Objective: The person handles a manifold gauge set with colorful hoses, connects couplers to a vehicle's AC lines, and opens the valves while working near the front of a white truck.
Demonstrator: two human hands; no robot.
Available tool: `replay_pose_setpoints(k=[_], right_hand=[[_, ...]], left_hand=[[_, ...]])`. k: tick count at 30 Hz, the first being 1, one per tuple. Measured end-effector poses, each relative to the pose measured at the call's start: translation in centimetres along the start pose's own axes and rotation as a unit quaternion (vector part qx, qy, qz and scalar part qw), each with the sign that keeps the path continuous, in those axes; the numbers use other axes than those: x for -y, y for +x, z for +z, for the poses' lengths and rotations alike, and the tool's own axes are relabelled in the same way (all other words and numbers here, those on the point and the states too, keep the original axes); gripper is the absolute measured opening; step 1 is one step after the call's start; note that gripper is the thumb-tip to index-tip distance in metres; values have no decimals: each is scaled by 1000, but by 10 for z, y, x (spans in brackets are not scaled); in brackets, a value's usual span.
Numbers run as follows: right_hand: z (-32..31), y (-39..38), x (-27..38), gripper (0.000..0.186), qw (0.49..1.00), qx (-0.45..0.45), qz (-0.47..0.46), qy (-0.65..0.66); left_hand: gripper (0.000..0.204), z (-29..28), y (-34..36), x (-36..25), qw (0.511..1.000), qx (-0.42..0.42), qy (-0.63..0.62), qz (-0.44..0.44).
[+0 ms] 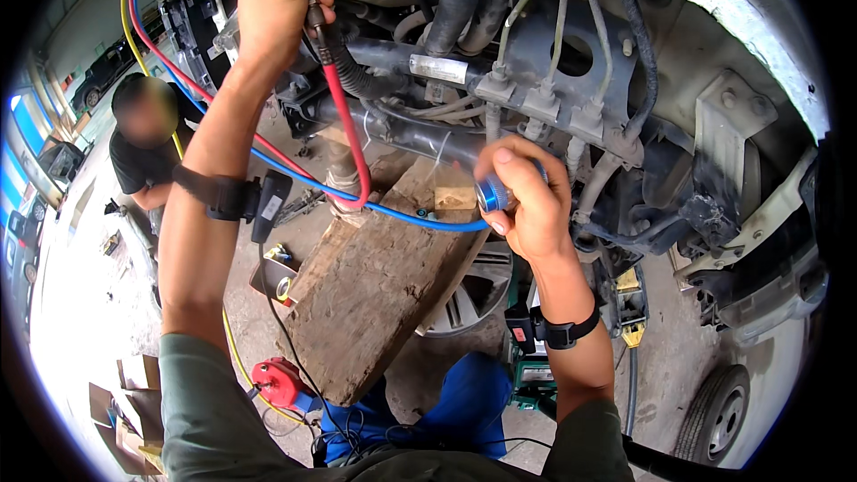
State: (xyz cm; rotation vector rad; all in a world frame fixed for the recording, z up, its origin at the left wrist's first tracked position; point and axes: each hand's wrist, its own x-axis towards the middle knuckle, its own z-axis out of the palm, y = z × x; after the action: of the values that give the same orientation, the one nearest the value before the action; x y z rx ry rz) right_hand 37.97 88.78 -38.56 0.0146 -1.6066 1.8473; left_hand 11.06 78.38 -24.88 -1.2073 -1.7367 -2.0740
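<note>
My left hand point(278, 18), raised at the upper left, is closed round the metal fitting at the end of a red hose point(344, 116), among the pipes of a vehicle's front. From there the red hose drops, bends sharply and runs back to the upper left. In front of my chest, my right hand point(533, 201) is closed on a blue knurled hose coupler point(492, 195), its thumb and fingers round it. A blue hose point(393, 211) leads from the left to this hand and its end is hidden there. The fingertips of my right hand are slightly blurred.
A thick wooden beam point(357, 312) lies below my hands, near a wheel point(469, 295). Metal pipes and black hoses point(455, 0) hang ahead. A red round device point(278, 384) with a yellow hose stands lower left. Another person point(143, 138) is at far left; a tire point(714, 415) lies lower right.
</note>
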Motion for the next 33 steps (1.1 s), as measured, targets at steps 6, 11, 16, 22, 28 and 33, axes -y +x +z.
replay_pose_setpoints(k=[6, 11, 16, 22, 28, 33], right_hand=[[-2, 2, 2, 29, 1000, 11, 19, 1], [4, 3, 6, 29, 1000, 3, 6, -21], [6, 5, -1, 25, 1000, -13, 14, 2], [8, 5, -2, 26, 999, -38, 12, 16], [9, -7, 2, 30, 996, -80, 23, 12], [25, -39, 8, 30, 994, -93, 37, 38]], left_hand=[[34, 14, -8, -5, 998, -58, -9, -20], [35, 17, -8, -12, 998, -56, 16, -3], [46, 9, -7, -6, 998, -16, 52, 5], [47, -3, -1, -11, 994, 92, 22, -55], [38, -13, -9, -16, 984, 145, -84, -62], [40, -19, -10, -23, 986, 153, 54, -45]])
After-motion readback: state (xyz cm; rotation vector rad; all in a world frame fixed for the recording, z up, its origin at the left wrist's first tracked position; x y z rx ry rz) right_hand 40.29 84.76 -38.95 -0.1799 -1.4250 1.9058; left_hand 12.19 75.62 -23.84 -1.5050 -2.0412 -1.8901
